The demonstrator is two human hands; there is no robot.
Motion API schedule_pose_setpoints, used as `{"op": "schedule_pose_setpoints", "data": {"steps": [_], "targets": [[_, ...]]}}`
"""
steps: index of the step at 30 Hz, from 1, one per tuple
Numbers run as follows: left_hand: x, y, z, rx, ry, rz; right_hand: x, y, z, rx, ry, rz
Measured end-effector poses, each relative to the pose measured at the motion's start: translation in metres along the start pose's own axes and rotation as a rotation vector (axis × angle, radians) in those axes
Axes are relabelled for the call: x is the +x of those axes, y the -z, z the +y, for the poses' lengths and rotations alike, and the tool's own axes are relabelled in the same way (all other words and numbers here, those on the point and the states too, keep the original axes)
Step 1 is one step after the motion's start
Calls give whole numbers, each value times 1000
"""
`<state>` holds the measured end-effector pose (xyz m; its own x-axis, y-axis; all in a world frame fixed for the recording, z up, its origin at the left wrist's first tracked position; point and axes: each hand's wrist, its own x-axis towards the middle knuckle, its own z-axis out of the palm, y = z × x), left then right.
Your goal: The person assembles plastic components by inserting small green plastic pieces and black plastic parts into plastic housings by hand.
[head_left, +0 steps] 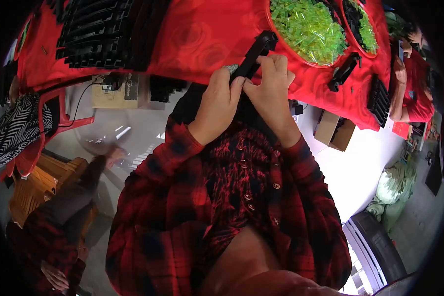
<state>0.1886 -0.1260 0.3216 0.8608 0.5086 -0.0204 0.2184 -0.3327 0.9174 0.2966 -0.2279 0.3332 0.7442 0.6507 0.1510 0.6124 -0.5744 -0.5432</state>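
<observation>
A long black plastic part with a thicker block-like end slants up over the front edge of the red-covered table. My left hand is closed round its near end, with the thumb pressed along it. My right hand pinches the same part from the other side, its fingers bent and the thumb close to the left thumb. Something small and greyish shows by the left fingers; I cannot make out what it is. Whether a small piece sits between the right fingertips is hidden.
Stacked black plastic parts lie at the left. A red-rimmed tray of lime-green translucent pieces stands ahead right, beside another tray. Single black part and a row of them lie right. People sit at both sides.
</observation>
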Motion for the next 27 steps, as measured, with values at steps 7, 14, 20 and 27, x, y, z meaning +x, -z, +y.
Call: {"op": "schedule_pose_setpoints", "data": {"steps": [7,14,20,27], "targets": [[-2,-4,1,-48,-3,84,2,-4,4,-17,18,48],[-4,-7,-2,-49,42,110,2,-3,3,6,16,61],[-4,-10,-6,-59,36,112,-2,-6,6,6,31,87],[-4,-8,-8,-59,59,96,-1,-6,2,6,43,99]]}}
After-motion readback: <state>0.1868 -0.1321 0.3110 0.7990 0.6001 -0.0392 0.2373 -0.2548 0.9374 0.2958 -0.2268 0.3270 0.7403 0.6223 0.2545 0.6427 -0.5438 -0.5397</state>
